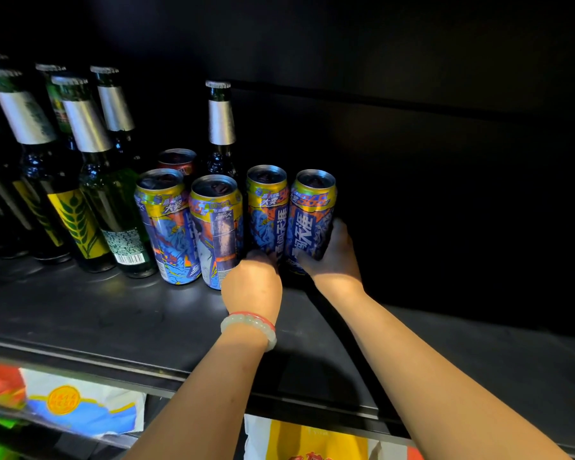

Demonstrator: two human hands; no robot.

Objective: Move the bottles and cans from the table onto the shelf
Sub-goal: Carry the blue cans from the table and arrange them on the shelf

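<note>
Several tall blue-and-gold cans stand upright on the black shelf [113, 313]. My right hand [332, 250] grips the rightmost can [309, 214] low down from its right side. My left hand [251, 283], with a pale bead bracelet on the wrist, holds the base of the can just left of it [268, 207]. Two more such cans [166, 224] [218, 227] stand further left. Behind them are a red can [176, 161] and a green glass bottle [220, 134]. The bases of both held cans are hidden by my hands.
Several green beer bottles [90, 180] with silver foil necks crowd the shelf's left end. The shelf's right half and its back wall are dark. Below the shelf's front edge lie colourful packets [80, 406] and a yellow bag [316, 439].
</note>
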